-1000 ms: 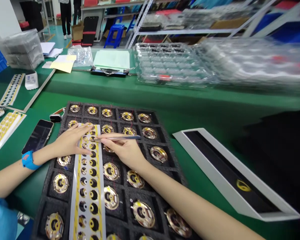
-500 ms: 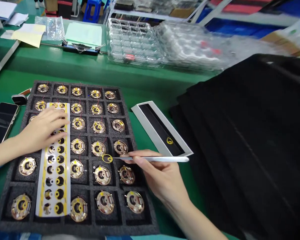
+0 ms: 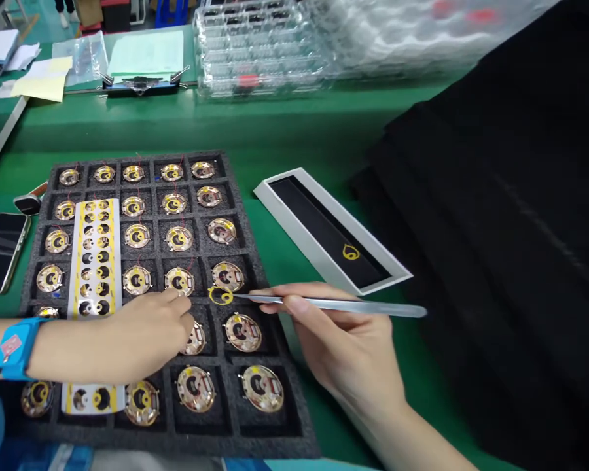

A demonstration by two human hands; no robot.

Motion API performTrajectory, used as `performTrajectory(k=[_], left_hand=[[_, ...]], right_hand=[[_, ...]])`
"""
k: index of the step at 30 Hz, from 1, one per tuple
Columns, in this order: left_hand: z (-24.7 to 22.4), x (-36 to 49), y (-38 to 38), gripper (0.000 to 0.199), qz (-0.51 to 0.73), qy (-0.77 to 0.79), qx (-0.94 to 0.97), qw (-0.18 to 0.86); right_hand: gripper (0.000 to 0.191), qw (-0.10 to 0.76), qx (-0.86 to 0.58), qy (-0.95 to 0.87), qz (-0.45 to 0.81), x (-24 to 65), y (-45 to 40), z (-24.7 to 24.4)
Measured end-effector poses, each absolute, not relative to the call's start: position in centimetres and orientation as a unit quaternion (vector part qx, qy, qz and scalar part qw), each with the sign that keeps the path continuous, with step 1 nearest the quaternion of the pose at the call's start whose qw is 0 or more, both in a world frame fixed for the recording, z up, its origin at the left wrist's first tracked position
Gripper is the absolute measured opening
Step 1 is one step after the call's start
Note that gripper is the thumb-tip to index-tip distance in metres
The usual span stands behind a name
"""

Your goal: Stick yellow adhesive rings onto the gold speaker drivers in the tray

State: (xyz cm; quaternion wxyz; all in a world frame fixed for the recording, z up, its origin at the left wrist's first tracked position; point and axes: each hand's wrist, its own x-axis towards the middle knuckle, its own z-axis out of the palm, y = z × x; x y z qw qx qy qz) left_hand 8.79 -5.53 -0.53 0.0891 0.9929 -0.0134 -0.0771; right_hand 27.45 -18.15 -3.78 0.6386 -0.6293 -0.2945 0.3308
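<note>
My right hand (image 3: 343, 333) grips metal tweezers (image 3: 353, 306) right of the foam tray's centre. At their tip hangs a thin yellow ring-shaped piece (image 3: 220, 296), over the tray near a round metal part (image 3: 228, 277). My left hand (image 3: 169, 327) has its fingers bent down at another round part (image 3: 195, 340); what the fingertips touch is hidden. Beneath my left forearm lies a white and yellow sticker strip (image 3: 95, 255) on the grey foam tray (image 3: 269, 425), whose compartments hold several round metal parts.
A white box (image 3: 373, 285) with a black inside holds a yellow piece (image 3: 351, 252). Black sheets (image 3: 495, 261) fill the right side. A phone (image 3: 4, 252) and a watch (image 3: 28, 204) lie left; clear plastic trays (image 3: 260, 52) and a clipboard (image 3: 142, 84) stand behind.
My left hand has moved right, off the upper part of the strip, to the tray's middle. The tweezers and yellow piece are slightly farther right in view; the camera view has shifted.
</note>
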Motion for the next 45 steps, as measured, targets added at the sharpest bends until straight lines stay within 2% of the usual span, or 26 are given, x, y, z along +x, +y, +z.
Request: performTrajectory(k=[6, 16, 23, 28, 32, 37, 41, 45], left_hand=[[0.2, 9.2, -6.1, 0.008, -0.103, -0.001, 0.993, 0.051], [1.1, 10.3, -6.5, 0.014, -0.153, -0.029, 0.988, 0.010], [0.5, 10.0, -6.2, 0.011, -0.118, -0.033, 0.992, 0.018], [0.9, 10.0, -4.8, 0.010, -0.069, -0.089, 0.994, -0.002], [1.1, 10.4, -3.2, 0.017, -0.032, -0.163, 0.986, -0.010], [0.8, 11.4, -1.7, 0.018, -0.063, -0.184, 0.981, -0.002], [0.9, 12.7, -1.4, 0.015, -0.111, -0.184, 0.977, 0.016], [1.2, 13.9, -1.5, 0.020, -0.092, -0.206, 0.974, 0.017]], right_hand=[[0.012, 0.659, -0.605, -0.307, 0.324, 27.4, -18.5, -2.8], [0.008, 0.666, -0.599, -0.312, 0.318, 27.5, -19.0, -2.2], [0.010, 0.662, -0.609, -0.301, 0.316, 27.5, -19.2, -2.1], [0.020, 0.635, -0.643, -0.296, 0.309, 27.4, -19.6, -1.5], [0.017, 0.603, -0.655, -0.332, 0.311, 27.3, -19.8, -1.0], [0.009, 0.555, -0.643, -0.384, 0.362, 26.9, -19.6, -1.0], [0.009, 0.531, -0.634, -0.427, 0.366, 26.5, -19.5, -1.7], [0.012, 0.521, -0.626, -0.438, 0.380, 26.4, -19.9, -2.1]])
